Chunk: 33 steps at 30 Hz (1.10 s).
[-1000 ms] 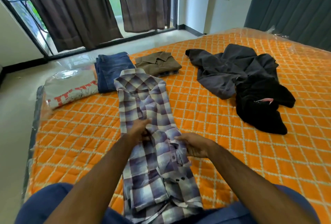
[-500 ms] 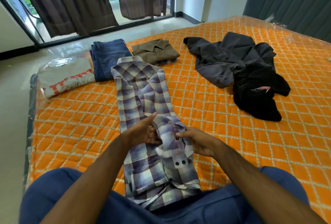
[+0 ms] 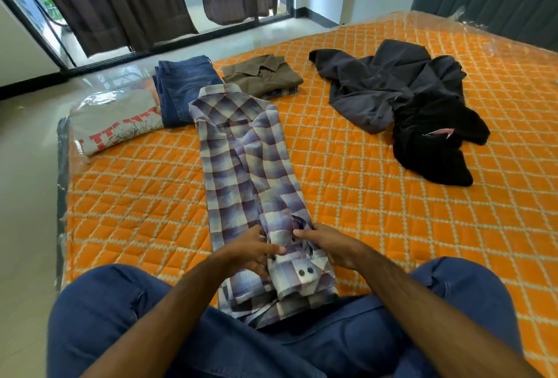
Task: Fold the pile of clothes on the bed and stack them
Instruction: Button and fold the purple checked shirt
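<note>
On the far left edge of the bed (image 3: 126, 196), a grey printed T-shirt (image 3: 116, 121) lies folded, with folded blue jeans (image 3: 184, 84) touching its right side and a folded olive shirt (image 3: 262, 75) just beyond them. These three look finished, though they sit side by side, not yet in one stack.

In the middle runs the plaid shirt (image 3: 241, 160), laid lengthwise as a narrow strip with its collar near the jeans and its hem at the person's lap. Compared with a second ago, both hands have slid down the strip towards the person, from around its midpoint to the cuff end of the folded-in sleeve. The left hand (image 3: 250, 252) now curls its fingers (image 3: 276, 251) round the left side of that cuff, and the right hand (image 3: 329, 246) pinches the fabric from the right, so both are gripping the plaid shirt near its two dark buttons. To my eye the sleeve is being tidied and tucked flat before the strip gets folded crosswise, so this garment is partway done.

Further right, well apart from the hands, a dark grey garment (image 3: 377, 87) sprawls unfolded, with a black garment (image 3: 431, 139) crumpled against its near right side. Those two remain to be dealt with, so I judge the task a little past halfway.
</note>
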{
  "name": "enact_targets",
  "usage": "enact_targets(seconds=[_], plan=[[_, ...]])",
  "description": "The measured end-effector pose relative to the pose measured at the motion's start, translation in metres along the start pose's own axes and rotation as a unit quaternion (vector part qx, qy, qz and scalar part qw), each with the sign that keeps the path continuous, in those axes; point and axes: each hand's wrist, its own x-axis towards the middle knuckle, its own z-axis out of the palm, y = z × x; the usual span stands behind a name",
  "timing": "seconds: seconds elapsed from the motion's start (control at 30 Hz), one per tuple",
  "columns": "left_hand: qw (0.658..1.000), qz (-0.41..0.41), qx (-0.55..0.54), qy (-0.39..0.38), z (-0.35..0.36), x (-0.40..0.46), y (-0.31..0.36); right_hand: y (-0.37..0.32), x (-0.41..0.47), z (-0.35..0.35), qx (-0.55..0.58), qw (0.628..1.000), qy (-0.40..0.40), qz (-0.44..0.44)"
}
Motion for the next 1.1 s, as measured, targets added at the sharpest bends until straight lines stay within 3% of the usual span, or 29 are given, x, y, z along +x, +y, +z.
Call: enact_targets(seconds=[0.07, 0.17, 0.27, 0.33, 0.43, 0.53, 0.63, 0.77, 0.87, 0.93, 1.03, 1.1], plan=[[0.999, -0.018, 0.021, -0.022, 0.003, -0.008, 0.006, -0.001, 0.001, -0.004, -0.045, 0.999, -0.019, -0.001], [0.987, -0.038, 0.155, -0.024, -0.003, -0.010, 0.012, -0.012, -0.007, -0.009, -0.175, 0.984, -0.021, 0.037], [0.938, 0.042, 0.314, 0.139, -0.022, 0.004, 0.022, -0.024, -0.007, -0.013, -0.347, 0.936, 0.055, -0.004], [0.902, 0.123, 0.345, 0.229, -0.040, 0.021, 0.035, -0.029, 0.007, -0.017, -0.412, 0.900, 0.124, -0.072], [0.893, 0.192, 0.291, 0.284, -0.070, 0.054, 0.057, -0.041, 0.045, -0.025, -0.370, 0.910, 0.149, -0.115], [0.917, 0.213, 0.128, 0.311, -0.098, 0.086, 0.075, -0.063, 0.090, -0.035, -0.264, 0.942, 0.157, -0.138], [0.937, 0.174, -0.063, 0.296, -0.116, 0.107, 0.089, -0.090, 0.131, -0.044, -0.156, 0.968, 0.150, -0.125], [0.936, 0.146, -0.154, 0.283, -0.148, 0.143, 0.089, -0.133, 0.201, -0.059, -0.070, 0.976, 0.160, -0.130], [0.948, 0.139, -0.141, 0.250, -0.169, 0.165, 0.090, -0.167, 0.250, -0.069, -0.035, 0.970, 0.188, -0.150], [0.954, 0.149, -0.108, 0.239, -0.179, 0.169, 0.092, -0.188, 0.274, -0.073, -0.071, 0.962, 0.193, -0.179], [0.961, 0.176, 0.020, 0.211, -0.205, 0.174, 0.088, -0.215, 0.303, -0.076, -0.126, 0.954, 0.173, -0.211], [0.947, 0.188, 0.140, 0.219, -0.223, 0.174, 0.086, -0.229, 0.317, -0.076, -0.135, 0.953, 0.151, -0.226]])
